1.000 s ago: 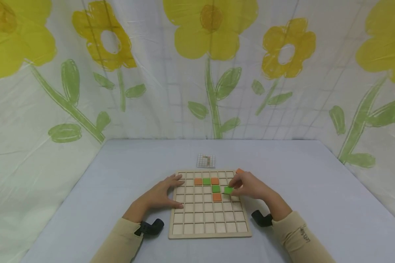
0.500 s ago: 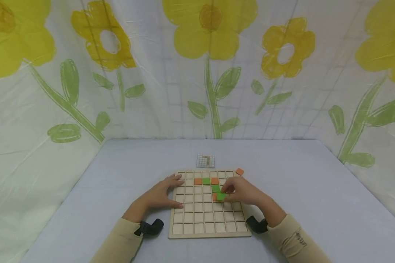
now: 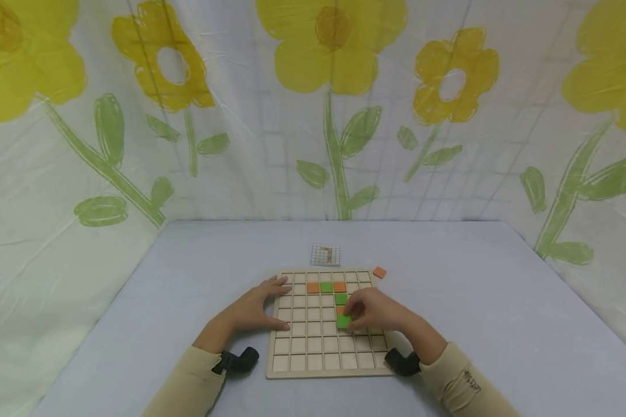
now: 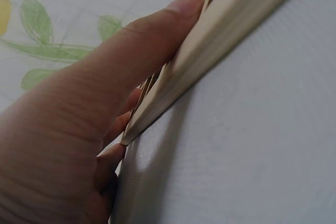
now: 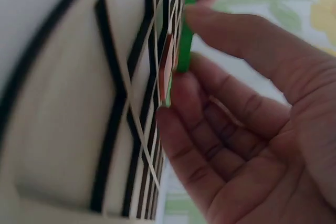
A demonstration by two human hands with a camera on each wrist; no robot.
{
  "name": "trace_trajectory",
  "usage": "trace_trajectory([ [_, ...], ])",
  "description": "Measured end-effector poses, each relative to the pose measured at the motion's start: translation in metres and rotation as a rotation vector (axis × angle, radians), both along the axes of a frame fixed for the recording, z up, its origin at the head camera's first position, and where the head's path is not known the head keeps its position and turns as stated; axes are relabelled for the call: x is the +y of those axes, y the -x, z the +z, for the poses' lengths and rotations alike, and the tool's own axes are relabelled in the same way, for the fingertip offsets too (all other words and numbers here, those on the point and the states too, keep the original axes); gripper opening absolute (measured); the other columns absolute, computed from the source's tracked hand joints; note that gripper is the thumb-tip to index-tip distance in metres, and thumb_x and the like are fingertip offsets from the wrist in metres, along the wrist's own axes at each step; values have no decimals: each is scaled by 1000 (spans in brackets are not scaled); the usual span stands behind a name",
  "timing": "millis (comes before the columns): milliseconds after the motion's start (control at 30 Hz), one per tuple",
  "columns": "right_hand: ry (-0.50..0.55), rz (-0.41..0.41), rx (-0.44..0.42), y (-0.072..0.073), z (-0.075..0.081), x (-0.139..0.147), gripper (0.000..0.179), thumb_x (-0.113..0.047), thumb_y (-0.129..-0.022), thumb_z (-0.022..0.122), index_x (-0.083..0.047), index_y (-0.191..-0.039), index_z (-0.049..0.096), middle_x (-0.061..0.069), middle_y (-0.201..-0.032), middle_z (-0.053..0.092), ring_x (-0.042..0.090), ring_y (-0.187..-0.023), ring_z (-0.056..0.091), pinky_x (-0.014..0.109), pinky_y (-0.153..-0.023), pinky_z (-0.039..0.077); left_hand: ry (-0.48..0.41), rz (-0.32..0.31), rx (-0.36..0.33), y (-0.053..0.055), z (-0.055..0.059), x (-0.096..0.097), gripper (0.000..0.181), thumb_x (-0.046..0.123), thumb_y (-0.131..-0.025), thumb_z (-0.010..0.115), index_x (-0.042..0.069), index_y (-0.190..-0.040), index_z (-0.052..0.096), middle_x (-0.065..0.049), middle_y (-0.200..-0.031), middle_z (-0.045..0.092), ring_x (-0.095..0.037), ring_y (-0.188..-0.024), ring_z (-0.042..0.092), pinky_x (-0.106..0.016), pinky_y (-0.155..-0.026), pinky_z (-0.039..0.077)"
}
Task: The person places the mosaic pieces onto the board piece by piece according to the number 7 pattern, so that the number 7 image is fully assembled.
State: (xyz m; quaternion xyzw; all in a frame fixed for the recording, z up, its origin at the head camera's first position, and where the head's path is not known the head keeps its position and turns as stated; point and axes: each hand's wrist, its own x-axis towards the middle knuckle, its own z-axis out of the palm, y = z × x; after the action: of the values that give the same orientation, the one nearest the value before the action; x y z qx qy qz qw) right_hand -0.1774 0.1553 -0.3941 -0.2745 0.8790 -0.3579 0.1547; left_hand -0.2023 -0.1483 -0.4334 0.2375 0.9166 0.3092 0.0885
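A wooden grid board [image 3: 330, 375] lies on the table. My right hand [image 3: 377, 311] pinches a green square tile [image 3: 342, 322] between thumb and fingers, over the cell just below an orange tile [image 3: 339, 311] that is partly hidden. In the right wrist view the green tile [image 5: 185, 38] is edge-on, close over the grid. My left hand [image 3: 254, 305] rests on the board's left edge, fingers spread; its thumb [image 4: 184, 6] lies on the rim in the left wrist view. Set in the board are an orange tile [image 3: 313, 287], a green tile [image 3: 326, 287], another orange tile [image 3: 339, 286] and a green one [image 3: 341, 299].
A small card with a printed grid [image 3: 326, 255] lies behind the board. One loose orange tile [image 3: 379, 272] sits on the table by the far right corner. A flowered curtain [image 3: 250, 145] hangs behind the table [image 3: 438, 249].
My right hand has carried the green tile left and toward me, from the board's right part to below the lowest orange tile. The left hand has stayed put.
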Motion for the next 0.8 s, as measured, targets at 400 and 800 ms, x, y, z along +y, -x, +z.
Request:
trace_trajectory([
  [400, -33, 35, 31, 0, -6, 0, 20, -14, -74, 78, -9, -90, 68, -2, -81, 64, 3, -70, 55, 18, -62, 50, 2, -3, 4, 0, 0, 0, 86, 55, -63, 78, 20, -136, 49, 1, -153, 30, -27, -145, 17, -55, -115, 20],
  [800, -42, 42, 42, 0, -6, 0, 18, -12, -74, 78, -8, -89, 68, -1, -80, 64, 3, -69, 55, 18, -61, 49, 1, -6, 12, 1, -2, -1, 87, 56, -64, 78, 20, -136, 48, 1, -153, 29, -28, -145, 16, -55, -115, 19],
])
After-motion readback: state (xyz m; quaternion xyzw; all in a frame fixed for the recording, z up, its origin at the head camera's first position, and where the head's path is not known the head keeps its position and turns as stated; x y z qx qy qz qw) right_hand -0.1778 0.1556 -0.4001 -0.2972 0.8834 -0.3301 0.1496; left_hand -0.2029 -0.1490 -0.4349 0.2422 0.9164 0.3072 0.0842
